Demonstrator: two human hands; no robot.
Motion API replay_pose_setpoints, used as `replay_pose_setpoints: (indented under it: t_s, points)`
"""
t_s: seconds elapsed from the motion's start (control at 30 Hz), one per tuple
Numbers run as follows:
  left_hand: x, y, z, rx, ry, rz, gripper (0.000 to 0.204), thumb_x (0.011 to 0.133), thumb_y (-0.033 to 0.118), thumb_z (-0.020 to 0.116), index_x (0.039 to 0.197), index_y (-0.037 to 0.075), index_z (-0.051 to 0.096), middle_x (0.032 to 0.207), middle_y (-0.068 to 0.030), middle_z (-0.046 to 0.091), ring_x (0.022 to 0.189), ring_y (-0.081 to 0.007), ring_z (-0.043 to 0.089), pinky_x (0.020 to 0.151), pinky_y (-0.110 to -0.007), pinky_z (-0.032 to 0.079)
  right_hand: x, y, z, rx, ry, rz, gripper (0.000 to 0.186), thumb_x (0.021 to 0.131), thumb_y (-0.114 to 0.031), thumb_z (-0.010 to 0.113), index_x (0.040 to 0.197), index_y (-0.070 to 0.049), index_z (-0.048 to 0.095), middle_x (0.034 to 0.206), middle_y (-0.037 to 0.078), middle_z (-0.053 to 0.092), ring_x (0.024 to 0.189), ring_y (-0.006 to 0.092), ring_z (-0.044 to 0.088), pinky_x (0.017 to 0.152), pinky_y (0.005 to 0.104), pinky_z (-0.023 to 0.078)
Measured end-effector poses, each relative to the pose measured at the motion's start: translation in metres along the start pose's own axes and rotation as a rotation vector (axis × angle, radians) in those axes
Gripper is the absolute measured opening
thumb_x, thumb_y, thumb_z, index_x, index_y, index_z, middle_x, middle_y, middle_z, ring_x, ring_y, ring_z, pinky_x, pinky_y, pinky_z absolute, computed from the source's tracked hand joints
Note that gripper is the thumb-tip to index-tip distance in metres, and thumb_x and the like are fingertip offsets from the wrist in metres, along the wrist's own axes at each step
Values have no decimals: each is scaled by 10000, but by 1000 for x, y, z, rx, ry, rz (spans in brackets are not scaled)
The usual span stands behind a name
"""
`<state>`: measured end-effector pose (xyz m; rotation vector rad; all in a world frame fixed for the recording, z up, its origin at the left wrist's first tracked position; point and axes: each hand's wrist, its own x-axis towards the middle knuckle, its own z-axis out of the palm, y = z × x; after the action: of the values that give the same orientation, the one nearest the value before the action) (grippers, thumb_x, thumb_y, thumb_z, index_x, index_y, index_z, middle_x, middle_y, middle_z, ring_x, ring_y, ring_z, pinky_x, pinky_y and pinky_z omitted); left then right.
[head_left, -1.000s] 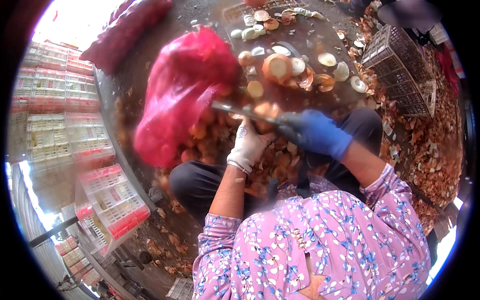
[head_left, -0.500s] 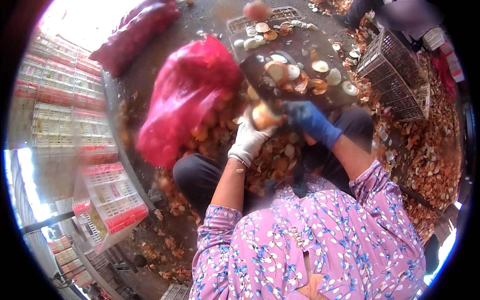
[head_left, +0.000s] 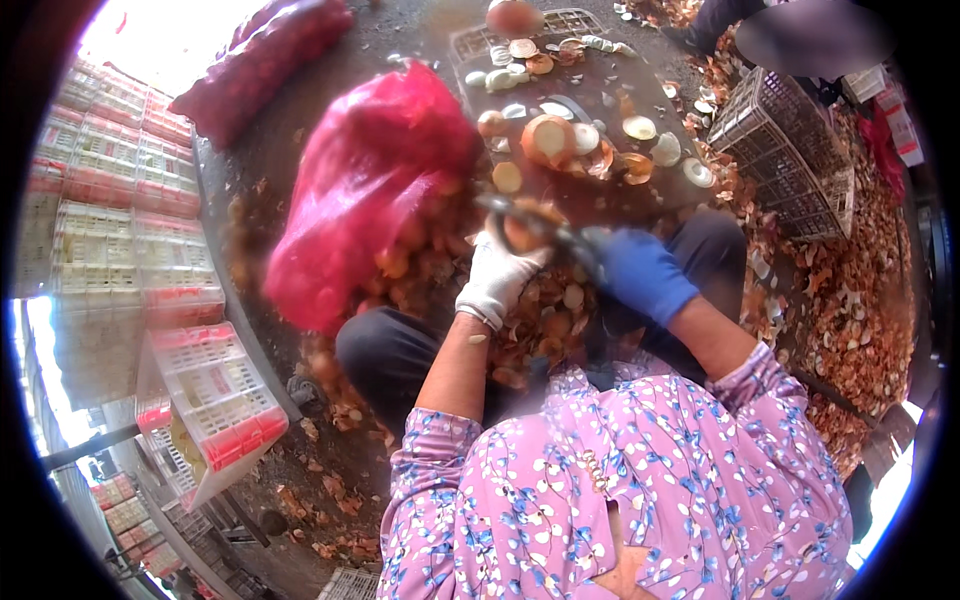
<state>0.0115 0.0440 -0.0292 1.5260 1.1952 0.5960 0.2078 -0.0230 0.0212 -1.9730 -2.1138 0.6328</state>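
Observation:
My left hand point(head_left: 503, 275), in a white glove, is closed around a brown onion point(head_left: 535, 222) between my knees. My right hand point(head_left: 643, 273), in a blue glove, grips a dark knife-like tool point(head_left: 578, 245), smeared by motion, whose far end crosses the onion. Its exact shape is hard to make out. Just beyond my hands, a large cut onion point(head_left: 548, 138) and several pale slices point(head_left: 639, 127) lie on a dark surface. A pink mesh sack point(head_left: 375, 180) rests to the left, with onions point(head_left: 395, 262) spilling from its near side.
Onion skins point(head_left: 850, 330) cover the ground at right, around a grey plastic crate point(head_left: 775, 150). White and red crates point(head_left: 215, 395) are stacked at left. A second full mesh sack point(head_left: 260, 75) lies at the far left. Part of another person's dark-clothed leg point(head_left: 715, 20) shows at top right.
The dark tool has swung down from beyond the onion to lie across it. My right hand has shifted slightly right and nearer; my left hand stays in place on the onion.

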Motion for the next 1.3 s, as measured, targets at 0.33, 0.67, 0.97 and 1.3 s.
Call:
replay_pose_setpoints:
  t_s: [0.33, 0.67, 0.97, 1.3]
  points:
    - [2, -16, 25, -129, 255, 205, 841, 741, 171, 816, 1431, 64, 347, 1212, -129, 544, 958, -228, 612, 789, -364, 526, -21, 17, 9, 539, 160, -60, 237, 960, -222, 571, 967, 6, 638, 799, 246, 633, 761, 432, 629, 619, 398, 485]
    - [-8, -8, 9, -144, 26, -62, 675, 715, 81, 816, 1272, 28, 439, 1112, -103, 611, 1010, -203, 606, 899, -331, 496, -55, 9, -6, 108, 156, -166, 330, 934, -265, 578, 1185, -50, 593, 862, 210, 669, 744, 400, 655, 603, 438, 509]
    - [-10, -1, 15, 4, 44, 146, 425, 723, 57, 774, 1097, 2, 578, 977, -94, 673, 904, -211, 646, 837, -316, 510, -76, -12, -42, -51, 60, -70, 310, 929, -270, 589, 1125, -31, 593, 732, 208, 632, 647, 371, 645, 566, 455, 496]
    - [-24, 11, 32, 138, 179, 39, 809, 642, 148, 853, 1299, -36, 420, 1234, -206, 541, 1111, -325, 567, 973, -365, 452, 11, -8, -2, -19, 20, -45, 334, 946, -366, 552, 915, -44, 633, 744, 231, 638, 730, 398, 654, 639, 478, 513]
